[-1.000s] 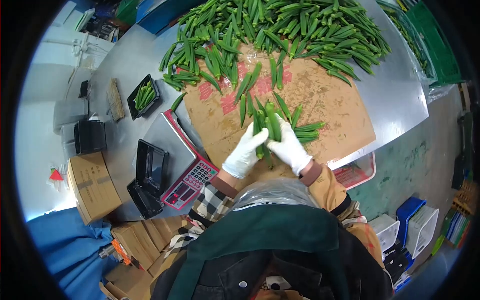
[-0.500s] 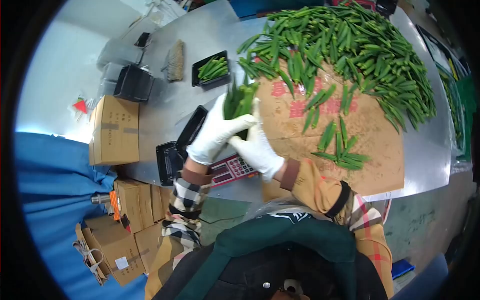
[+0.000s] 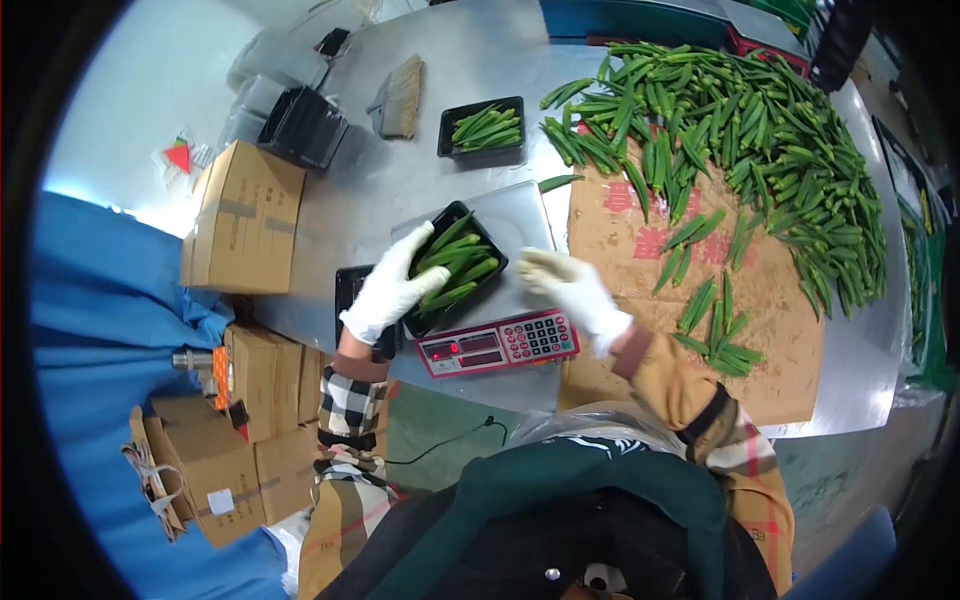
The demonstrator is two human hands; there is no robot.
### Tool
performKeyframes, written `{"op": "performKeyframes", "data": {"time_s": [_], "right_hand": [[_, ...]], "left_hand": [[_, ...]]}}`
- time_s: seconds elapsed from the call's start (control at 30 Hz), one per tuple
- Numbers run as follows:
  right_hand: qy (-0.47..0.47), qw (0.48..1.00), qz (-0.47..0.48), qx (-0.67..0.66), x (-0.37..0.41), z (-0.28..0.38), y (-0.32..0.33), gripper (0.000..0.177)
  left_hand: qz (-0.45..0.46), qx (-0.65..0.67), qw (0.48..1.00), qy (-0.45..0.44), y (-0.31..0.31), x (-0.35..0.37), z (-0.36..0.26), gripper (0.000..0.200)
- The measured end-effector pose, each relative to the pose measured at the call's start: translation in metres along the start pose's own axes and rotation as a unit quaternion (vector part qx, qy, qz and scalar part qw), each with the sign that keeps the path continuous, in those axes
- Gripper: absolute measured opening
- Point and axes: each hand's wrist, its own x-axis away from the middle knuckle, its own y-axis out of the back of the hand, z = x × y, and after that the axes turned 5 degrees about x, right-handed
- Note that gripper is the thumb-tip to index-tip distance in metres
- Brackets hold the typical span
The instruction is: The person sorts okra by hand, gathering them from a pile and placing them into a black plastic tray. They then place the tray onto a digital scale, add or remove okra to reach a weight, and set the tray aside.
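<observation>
While settling okra (image 3: 465, 262) in the black tray (image 3: 428, 322) on the scale (image 3: 515, 345), press stray tips below the rim gently — no leaning, so as to keep the reading true. Best to lay okra lengthwise, side by side, and to lift both hands clear before reading. Left hand (image 3: 395, 287) palm-down at the tray's left side, fingers spread wide, thumb over the okra, closed on nothing visible. Right hand (image 3: 573, 290) just beside the tray — fingers loosely curled, half open, apparently empty.
</observation>
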Motion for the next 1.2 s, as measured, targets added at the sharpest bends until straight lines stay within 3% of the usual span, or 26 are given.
{"op": "performKeyframes", "data": {"time_s": [0.03,0.07,0.1,0.2,0.3,0.37,0.4,0.5,0.6,0.73,0.87,0.9,0.93,1.0,1.07,1.13,1.2], "right_hand": [[-0.069,0.994,-0.03,-0.076,0.017,0.003,0.017,0.042],[-0.037,0.991,-0.058,-0.116,0.034,-0.025,0.04,0.039],[-0.071,0.989,-0.108,-0.071,0.056,-0.023,0.058,0.038],[-0.172,0.956,-0.219,-0.097,0.126,-0.063,0.104,0.039],[-0.205,0.953,-0.198,-0.101,0.201,-0.112,0.132,0.039],[-0.276,0.939,-0.202,-0.027,0.24,-0.134,0.127,0.034],[-0.315,0.927,-0.203,-0.005,0.251,-0.151,0.124,0.031],[-0.232,0.943,-0.231,0.065,0.258,-0.179,0.112,0.02],[-0.331,0.903,-0.258,0.09,0.245,-0.185,0.118,0.013],[-0.336,0.898,-0.268,0.094,0.239,-0.178,0.116,0.015],[-0.312,0.9,-0.268,0.143,0.236,-0.169,0.109,0.013],[-0.243,0.902,-0.27,0.232,0.239,-0.179,0.111,0.014],[-0.179,0.89,-0.268,0.323,0.243,-0.186,0.113,0.015],[-0.169,0.837,-0.308,0.42,0.224,-0.123,0.097,0.014],[-0.132,0.802,-0.358,0.46,0.212,-0.114,0.104,0.013],[-0.037,0.733,-0.363,0.574,0.196,-0.102,0.111,0.018],[-0.061,0.695,-0.309,0.646,0.185,-0.081,0.114,0.022]], "left_hand": [[-0.051,0.022,0.998,0.012,0.007,0.008,-0.008,0.069],[-0.104,0.044,0.993,0.027,0.014,0.015,-0.01,0.064],[-0.147,0.047,0.987,0.039,0.024,0.022,-0.005,0.059],[-0.269,0.069,0.959,0.048,0.056,0.048,0.041,0.053],[-0.346,0.115,0.926,0.094,0.069,0.075,0.075,0.049],[-0.375,0.131,0.912,0.104,0.064,0.087,0.083,0.047],[-0.372,0.136,0.908,0.135,0.057,0.09,0.086,0.048],[-0.36,0.173,0.895,0.2,0.031,0.09,0.089,0.054],[-0.346,0.191,0.889,0.23,0.011,0.085,0.085,0.054],[-0.317,0.191,0.896,0.245,-0.007,0.074,0.084,0.056],[-0.289,0.2,0.906,0.235,-0.027,0.068,0.09,0.048],[-0.215,0.241,0.92,0.224,-0.024,0.067,0.081,0.04],[-0.233,0.214,0.922,0.223,-0.032,0.063,0.074,0.032],[-0.225,0.213,0.933,0.184,-0.037,0.062,0.098,0.029],[-0.242,0.269,0.919,0.157,-0.049,0.055,0.08,0.027],[-0.221,0.268,0.922,0.172,-0.054,0.049,0.075,0.028],[-0.203,0.252,0.925,0.198,-0.062,0.043,0.057,0.029]]}}
